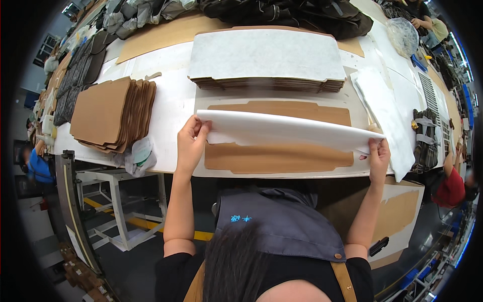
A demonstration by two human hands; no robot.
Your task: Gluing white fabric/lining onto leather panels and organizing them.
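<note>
A long white sheet (287, 127) stretches between my two hands, its upper edge folded or curled over. My left hand (193, 135) pinches its left end between thumb and fingers. At the other end my right hand (378, 152) grips the sheet's right corner. Beneath it on the table lies a brown cardboard panel (282, 160) with notched edges, partly covered by the sheet. Just beyond stands a stack of similar brown panels with a white sheet on top (266, 54).
Left of my hands is a pile of brown cardboard pieces (103, 113), with a small plastic bag (143, 153) at its front. White padding (385, 116) lies to the right. Dark fabric items (297, 15) are heaped at the back. Other people work at both sides.
</note>
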